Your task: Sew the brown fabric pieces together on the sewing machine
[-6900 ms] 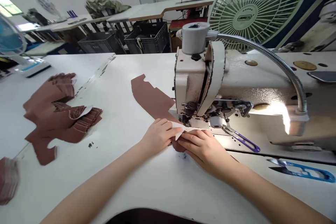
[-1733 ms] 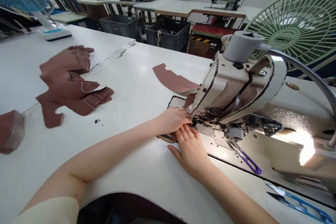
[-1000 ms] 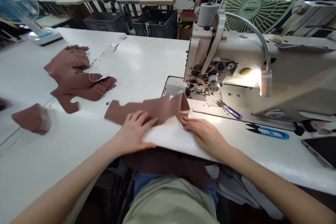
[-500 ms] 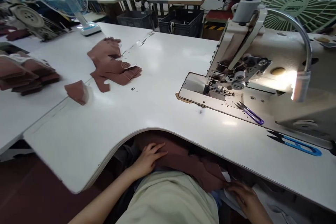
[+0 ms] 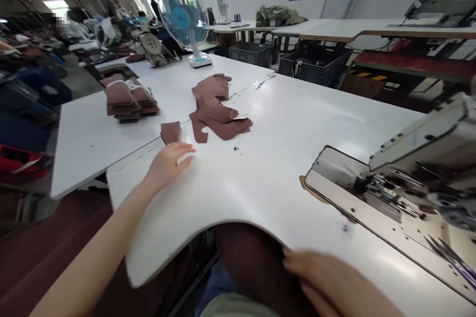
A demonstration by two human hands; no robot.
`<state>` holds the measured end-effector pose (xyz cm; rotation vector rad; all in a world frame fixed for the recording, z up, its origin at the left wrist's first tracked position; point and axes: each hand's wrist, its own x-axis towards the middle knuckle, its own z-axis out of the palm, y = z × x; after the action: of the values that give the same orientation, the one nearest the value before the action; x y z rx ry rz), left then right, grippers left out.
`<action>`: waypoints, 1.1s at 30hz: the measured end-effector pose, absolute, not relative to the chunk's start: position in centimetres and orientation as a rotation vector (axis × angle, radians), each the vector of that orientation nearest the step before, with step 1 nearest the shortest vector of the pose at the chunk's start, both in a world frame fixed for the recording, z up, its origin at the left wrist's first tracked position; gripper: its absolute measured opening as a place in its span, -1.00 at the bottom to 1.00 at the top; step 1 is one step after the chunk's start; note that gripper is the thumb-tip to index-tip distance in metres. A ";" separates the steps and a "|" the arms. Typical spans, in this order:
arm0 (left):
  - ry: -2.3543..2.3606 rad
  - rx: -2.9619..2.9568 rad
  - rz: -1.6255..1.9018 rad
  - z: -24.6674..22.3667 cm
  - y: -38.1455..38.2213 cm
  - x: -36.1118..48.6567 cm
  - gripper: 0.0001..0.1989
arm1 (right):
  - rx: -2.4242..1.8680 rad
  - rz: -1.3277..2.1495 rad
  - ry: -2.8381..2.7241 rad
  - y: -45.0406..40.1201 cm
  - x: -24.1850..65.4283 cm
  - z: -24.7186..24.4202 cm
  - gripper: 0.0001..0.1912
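Observation:
My left hand (image 5: 170,162) is over the white table at its left part, fingers apart, close to a small stack of brown fabric pieces (image 5: 170,132). At the curved front edge, my right hand (image 5: 320,277) is blurred, its fingertips at the rim above the dark brown cloth (image 5: 256,267) on my lap; whether it grips the cloth is unclear. Beyond the left hand lie larger cut brown pieces (image 5: 213,109) in an overlapping pile. A tied bundle of brown pieces (image 5: 130,99) sits further left.
A sewing machine (image 5: 427,158) stands at the right, with purple-handled snips (image 5: 455,262) on its bed. A blue fan (image 5: 186,17) stands at the table's back left. Dark crates (image 5: 314,64) are behind the table, near another workbench (image 5: 334,28).
The view has swung left. My left hand has risen from the lap cloth to above the table near the small stack. My right hand has moved up to the table's edge.

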<state>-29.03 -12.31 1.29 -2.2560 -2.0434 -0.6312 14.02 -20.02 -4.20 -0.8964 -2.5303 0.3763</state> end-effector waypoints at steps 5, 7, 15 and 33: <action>-2.504 -1.753 -0.619 0.5 -6.1 -35.9 -0.69 | -0.880 0.443 -2.610 -4.2 -0.2 0.6 -0.64; -2.655 -1.680 -0.614 0.5 -4.8 -37.1 -0.65 | -1.072 0.438 -2.536 1.0 -5.1 1.1 -0.64; -2.811 -1.678 -0.615 1.0 -3.7 -38.7 -0.66 | -1.276 0.403 -2.409 8.9 -7.9 0.7 -0.65; -2.157 -2.549 -1.552 5.7 -2.7 -17.0 -0.64 | -1.597 -0.454 -2.503 -11.1 16.1 -2.7 -0.61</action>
<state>-17.04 -2.72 5.73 -2.5492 -2.1574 -1.5523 16.06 -11.14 -2.69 -1.5967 -2.5027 -0.4543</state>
